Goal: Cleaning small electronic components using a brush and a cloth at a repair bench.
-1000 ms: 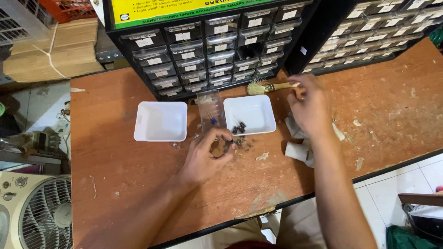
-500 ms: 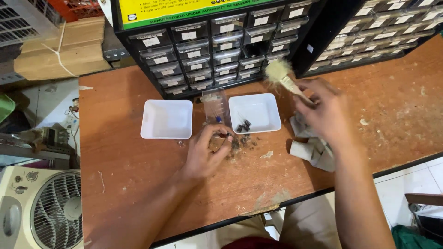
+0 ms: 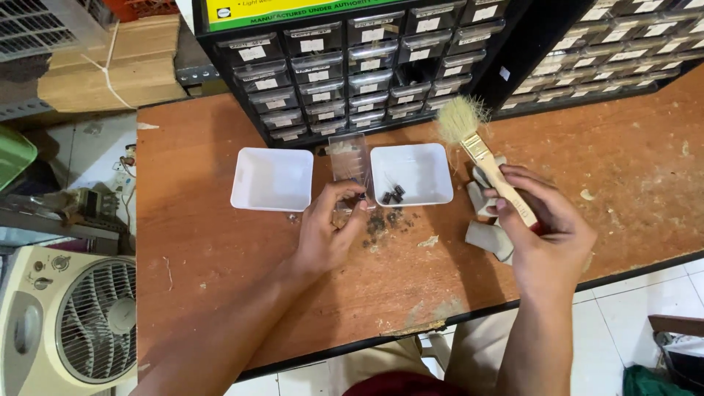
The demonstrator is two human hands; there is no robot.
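Lifting clear of the worktop [image 3: 220,293], the right hand [image 3: 546,235] now has the paintbrush [image 3: 480,150] raised with its bristles pointing far, where a second ago the brush lay low by the drawer cabinet [image 3: 352,66]; its grip is clenched round the wooden handle. The left hand [image 3: 330,231] has stayed by the small dark parts [image 3: 381,220], fingertips pinched together (whether on a part I cannot tell), just near of the clear plastic drawer [image 3: 348,158]. That drawer stands between two white square trays, the left tray [image 3: 271,180] bare, the right tray [image 3: 411,172] holding a few dark pieces. A yellow-and-green sign [image 3: 293,11] tops the cabinet; small white labels front each drawer. Tied cardboard packs [image 3: 110,62] sit far left.
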